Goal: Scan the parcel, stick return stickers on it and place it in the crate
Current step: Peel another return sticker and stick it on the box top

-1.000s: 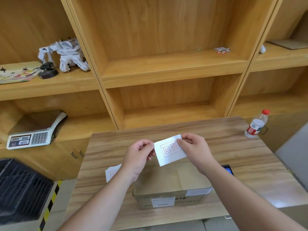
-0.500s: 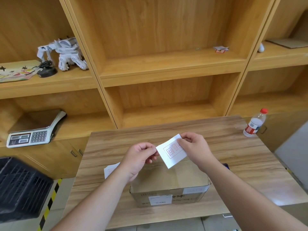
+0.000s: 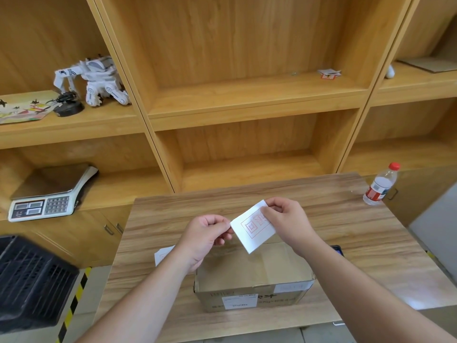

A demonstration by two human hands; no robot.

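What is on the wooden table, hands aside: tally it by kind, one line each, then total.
Cardboard parcel: 1
Sticker sheet lying flat: 1
Water bottle: 1
Dark device, mostly hidden behind the right forearm: 1
Total: 4
The sticker sheet held in both hands is not counted.

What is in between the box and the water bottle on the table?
In the head view, only bare wooden table and the person's right forearm lie between the cardboard box and the water bottle.
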